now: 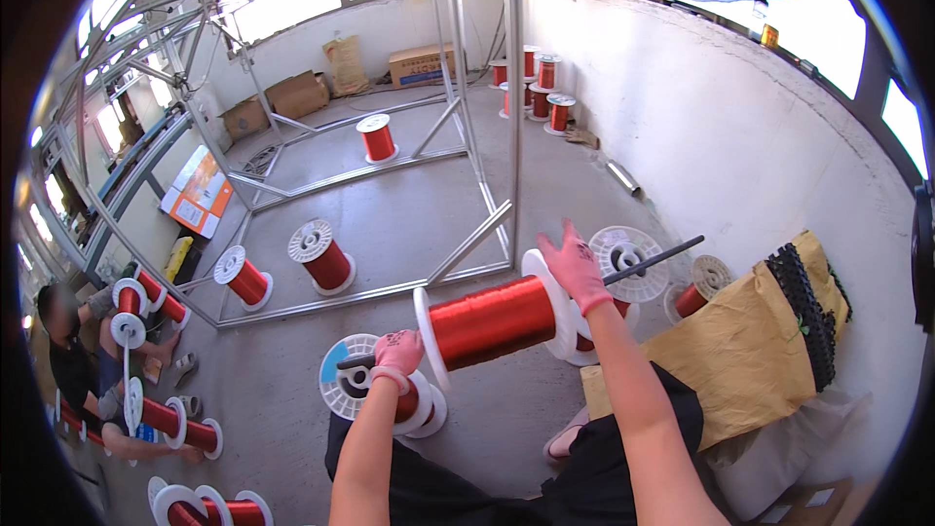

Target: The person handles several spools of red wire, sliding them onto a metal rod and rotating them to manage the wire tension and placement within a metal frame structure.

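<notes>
A large spool of red wire (492, 321) with white flanges lies on its side in front of me, a dark rod (654, 261) running through its middle. My left hand (397, 356), in a pink glove, is closed around the rod beside the left flange. Gloved the same way, my right hand (577, 268) rests at the right flange with its fingers stretched apart. Below the rod's left end stands a spool with a blue label (341, 392). Another upright spool (631, 278) stands under the rod's right part. My palms are mostly hidden.
A metal frame (390, 294) encloses several standing spools (326, 263). More spools (545, 88) are stacked by the far wall. On the left a person (78, 360) sits among spools. Brown sacking (726, 351) lies at my right, against the white wall (779, 156).
</notes>
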`<move>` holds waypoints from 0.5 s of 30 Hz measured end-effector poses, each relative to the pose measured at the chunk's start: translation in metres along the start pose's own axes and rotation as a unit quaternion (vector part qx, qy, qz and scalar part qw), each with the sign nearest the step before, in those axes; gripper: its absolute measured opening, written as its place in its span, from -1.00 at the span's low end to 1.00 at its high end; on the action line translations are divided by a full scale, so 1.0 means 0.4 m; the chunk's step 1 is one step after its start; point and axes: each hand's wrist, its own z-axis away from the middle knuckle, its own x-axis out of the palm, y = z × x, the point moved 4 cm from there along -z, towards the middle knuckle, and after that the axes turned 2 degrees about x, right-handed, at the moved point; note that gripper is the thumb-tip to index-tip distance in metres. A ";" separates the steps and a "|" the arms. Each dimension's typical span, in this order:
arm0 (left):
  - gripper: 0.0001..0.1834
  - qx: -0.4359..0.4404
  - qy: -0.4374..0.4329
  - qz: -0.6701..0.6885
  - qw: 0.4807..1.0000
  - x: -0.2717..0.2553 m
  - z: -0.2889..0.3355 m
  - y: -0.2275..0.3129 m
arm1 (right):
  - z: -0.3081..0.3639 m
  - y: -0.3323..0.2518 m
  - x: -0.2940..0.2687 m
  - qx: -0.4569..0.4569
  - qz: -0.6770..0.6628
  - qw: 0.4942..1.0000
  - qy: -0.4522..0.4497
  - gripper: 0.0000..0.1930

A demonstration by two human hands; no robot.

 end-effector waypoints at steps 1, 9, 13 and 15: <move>-0.51 -0.007 -0.013 0.005 1.000 -0.004 0.000 0.001 | -0.023 -0.006 0.031 0.020 0.055 0.996 -0.065 -0.39; -0.63 0.078 -0.075 0.044 0.993 -0.056 0.013 0.018 | -0.055 0.005 0.103 0.058 0.071 0.980 -0.177 -0.45; -0.56 0.058 -0.099 0.045 0.992 -0.062 0.008 0.020 | -0.056 -0.014 0.090 0.081 0.062 0.976 -0.190 -0.46; -0.55 0.056 -0.090 0.056 0.993 -0.059 0.004 0.019 | -0.044 -0.008 0.085 0.097 0.029 0.978 -0.180 -0.44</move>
